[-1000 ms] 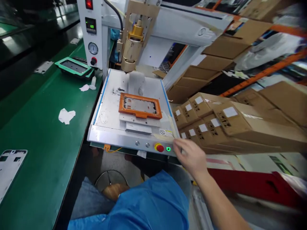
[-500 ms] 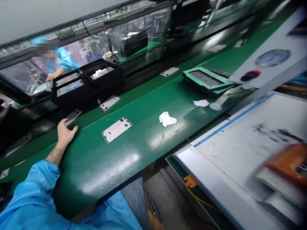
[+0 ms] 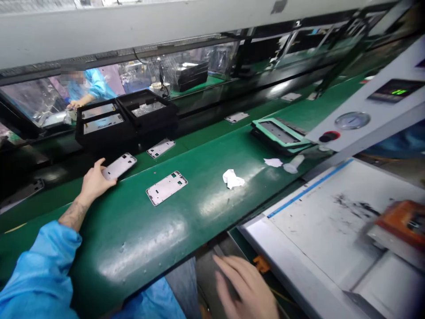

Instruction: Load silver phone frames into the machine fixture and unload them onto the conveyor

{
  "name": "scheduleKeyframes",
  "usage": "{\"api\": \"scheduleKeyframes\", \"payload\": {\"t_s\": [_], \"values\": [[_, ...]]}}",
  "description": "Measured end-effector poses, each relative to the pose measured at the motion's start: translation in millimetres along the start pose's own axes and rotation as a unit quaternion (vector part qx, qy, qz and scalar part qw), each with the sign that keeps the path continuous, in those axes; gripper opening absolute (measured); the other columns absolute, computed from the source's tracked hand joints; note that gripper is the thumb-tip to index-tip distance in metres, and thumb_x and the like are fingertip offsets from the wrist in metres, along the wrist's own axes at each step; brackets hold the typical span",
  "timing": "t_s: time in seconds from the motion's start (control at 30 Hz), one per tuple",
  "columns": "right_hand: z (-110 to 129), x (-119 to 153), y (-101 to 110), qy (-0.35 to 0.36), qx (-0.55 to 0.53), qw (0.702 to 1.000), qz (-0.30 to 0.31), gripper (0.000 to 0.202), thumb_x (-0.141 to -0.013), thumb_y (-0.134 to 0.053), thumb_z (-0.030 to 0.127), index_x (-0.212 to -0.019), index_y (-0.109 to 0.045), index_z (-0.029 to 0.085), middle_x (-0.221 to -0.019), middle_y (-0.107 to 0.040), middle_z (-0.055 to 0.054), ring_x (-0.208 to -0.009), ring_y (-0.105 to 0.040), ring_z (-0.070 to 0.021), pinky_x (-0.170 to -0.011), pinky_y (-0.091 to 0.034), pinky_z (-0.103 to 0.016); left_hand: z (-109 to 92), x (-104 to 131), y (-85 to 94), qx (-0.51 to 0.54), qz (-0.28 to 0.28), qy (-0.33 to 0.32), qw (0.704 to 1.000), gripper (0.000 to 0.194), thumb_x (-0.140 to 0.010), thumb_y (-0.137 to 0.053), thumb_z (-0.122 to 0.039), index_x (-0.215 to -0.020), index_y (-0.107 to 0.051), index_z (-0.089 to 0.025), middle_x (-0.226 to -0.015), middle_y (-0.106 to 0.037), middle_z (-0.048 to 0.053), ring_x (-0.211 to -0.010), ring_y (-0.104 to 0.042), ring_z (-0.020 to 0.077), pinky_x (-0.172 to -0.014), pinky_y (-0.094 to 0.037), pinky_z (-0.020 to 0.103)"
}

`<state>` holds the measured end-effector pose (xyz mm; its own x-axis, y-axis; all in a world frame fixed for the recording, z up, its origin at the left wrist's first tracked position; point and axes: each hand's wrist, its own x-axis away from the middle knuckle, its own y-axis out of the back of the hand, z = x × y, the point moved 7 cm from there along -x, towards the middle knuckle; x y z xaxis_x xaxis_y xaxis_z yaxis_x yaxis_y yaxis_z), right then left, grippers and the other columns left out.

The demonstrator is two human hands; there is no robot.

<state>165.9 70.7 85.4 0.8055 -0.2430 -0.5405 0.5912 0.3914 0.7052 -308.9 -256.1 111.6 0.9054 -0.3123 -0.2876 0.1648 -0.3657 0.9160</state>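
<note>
My left hand (image 3: 95, 181) pinches the near end of a phone frame (image 3: 121, 166) between thumb and fingers, at the far edge of the green work surface. The plate's far end points up to the right. Another phone frame (image 3: 167, 188), light with dark cut-outs, lies flat to the right of that hand. Beyond it, one more phone frame (image 3: 161, 148) rests on the green strip behind. At the bottom of the view my right hand (image 3: 247, 288) hangs before the bench's front edge, fingers stretched and thumb apart, with nothing visible in it.
A crumpled white tissue (image 3: 233, 179) lies mid-surface. To its right are a pale scrap (image 3: 273, 162) and a green-rimmed black tray (image 3: 279, 133). Black boxes (image 3: 106, 126) stand at the back. A machine panel (image 3: 361, 115) and a white table (image 3: 315, 221) fill the right. A co-worker's hand (image 3: 78, 103) shows behind.
My left hand has closed on the phone frame, which now sits further right and shows more of its face. My right hand has come into view at the bottom. The camera view has shifted.
</note>
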Motion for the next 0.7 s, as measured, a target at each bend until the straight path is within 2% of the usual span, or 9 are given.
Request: {"api": "scheduleKeyframes", "payload": {"t_s": [0.13, 0.23, 0.3, 0.37, 0.43, 0.47, 0.53, 0.63, 0.7], "values": [[13.5, -61.3, -80.0, -0.020, 0.001, 0.993, 0.116, 0.055, -0.103, -0.059, 0.035, -0.155, -0.048, 0.022, -0.148, -0.061, -0.013, -0.140, -0.055, -0.0345, -0.120, -0.044, -0.061, -54.9, 48.9, -18.6, 0.058, 0.024, -0.065, 0.996, 0.097, -0.072, -0.084, -0.044, -0.155, -0.039, -0.023, -0.129, -0.068, 0.011, -0.120, -0.062, 0.0378, -0.106, -0.051, 0.049], [4.4, -92.5, -119.4, -0.054, 0.009, 0.985, 0.167, 0.069, -0.102, -0.059, 0.044, -0.162, -0.037, 0.018, -0.163, -0.044, -0.017, -0.153, -0.038, -0.0382, -0.125, -0.033, -0.068, -85.5, 64.2, -34.5, 0.080, 0.052, -0.079, 0.992, 0.094, -0.074, -0.084, -0.044, -0.154, -0.041, -0.022, -0.130, -0.068, 0.013, -0.123, -0.060, 0.0405, -0.109, -0.049, 0.054], [-4.6, -108.0, -132.7, -0.058, -0.003, 0.982, 0.179, 0.074, -0.101, -0.059, 0.047, -0.163, -0.033, 0.016, -0.165, -0.041, -0.019, -0.156, -0.034, -0.0384, -0.127, -0.030, -0.067, -102.3, 70.9, -41.9, 0.097, 0.069, -0.086, 0.989, 0.091, -0.080, -0.082, -0.047, -0.156, -0.039, -0.023, -0.131, -0.068, 0.013, -0.124, -0.061, 0.0398, -0.109, -0.049, 0.054], [-15.5, -119.7, -137.1, -0.061, -0.024, 0.983, 0.169, 0.076, -0.101, -0.057, 0.050, -0.162, -0.033, 0.013, -0.162, -0.044, -0.020, -0.154, -0.037, -0.0382, -0.127, -0.030, -0.066, -113.1, 77.5, -47.2, 0.116, 0.092, -0.095, 0.984, 0.087, -0.088, -0.077, -0.051, -0.159, -0.033, -0.026, -0.130, -0.069, 0.010, -0.119, -0.066, 0.0334, -0.103, -0.055, 0.047], [-27.9, -126.2, -136.4, -0.074, -0.038, 0.986, 0.146, 0.078, -0.100, -0.056, 0.055, -0.161, -0.033, 0.012, -0.159, -0.048, -0.021, -0.151, -0.041, -0.0383, -0.126, -0.032, -0.065, -108.5, 80.7, -46.9, 0.127, 0.107, -0.095, 0.982, 0.081, -0.095, -0.071, -0.054, -0.160, -0.028, -0.030, -0.132, -0.069, 0.006, -0.114, -0.069, 0.0247, -0.096, -0.059, 0.036], [-33.6, -127.2, -135.7, -0.079, -0.040, 0.987, 0.137, 0.080, -0.100, -0.056, 0.057, -0.161, -0.033, 0.012, -0.158, -0.049, -0.021, -0.150, -0.042, -0.0386, -0.126, -0.032, -0.065, -97.2, 79.5, -42.4, 0.123, 0.102, -0.085, 0.984, 0.079, -0.097, -0.069, -0.054, -0.160, -0.027, -0.031, -0.135, -0.068, 0.005, -0.116, -0.069, 0.0222, -0.096, -0.059, 0.033], [-40.9, -125.3, -135.1, -0.073, -0.033, 0.988, 0.133, 0.086, -0.097, -0.057, 0.063, -0.162, -0.032, 0.014, -0.158, -0.049, -0.020, -0.150, -0.042, -0.0398, -0.126, -0.031, -0.066, -54.9, 70.7, -21.4, 0.092, 0.065, -0.042, 0.993, 0.077, -0.098, -0.069, -0.051, -0.159, -0.028, -0.028, -0.145, -0.061, 0.008, -0.128, -0.063, 0.0229, -0.108, -0.054, 0.034], [-41.8, -120.2, -135.9, -0.038, -0.016, 0.989, 0.139, 0.095, -0.092, -0.061, 0.068, -0.163, -0.028, 0.015, -0.159, -0.048, -0.020, -0.150, -0.041, -0.0411, -0.126, -0.029, -0.067, 43.4, 49.4, 33.8, 0.006, -0.006, 0.056, 0.998, 0.084, -0.090, -0.077, -0.035, -0.157, -0.033, -0.013, -0.158, -0.044, 0.020, -0.148, -0.042, 0.0358, -0.127, -0.035, 0.050], [-39.9, -120.5, -136.9, -0.026, 0.000, 0.990, 0.135, 0.099, -0.089, -0.063, 0.069, -0.164, -0.027, 0.015, -0.160, -0.047, -0.020, -0.150, -0.040, -0.0414, -0.126, -0.028, -0.067, 111.5, 37.5, 72.3, -0.050, -0.023, 0.117, 0.992, 0.092, -0.080, -0.083, -0.026, -0.155, -0.033, -0.002, -0.158, -0.037, 0.031, -0.150, -0.030, 0.0485, -0.124, -0.027, 0.067]]}}
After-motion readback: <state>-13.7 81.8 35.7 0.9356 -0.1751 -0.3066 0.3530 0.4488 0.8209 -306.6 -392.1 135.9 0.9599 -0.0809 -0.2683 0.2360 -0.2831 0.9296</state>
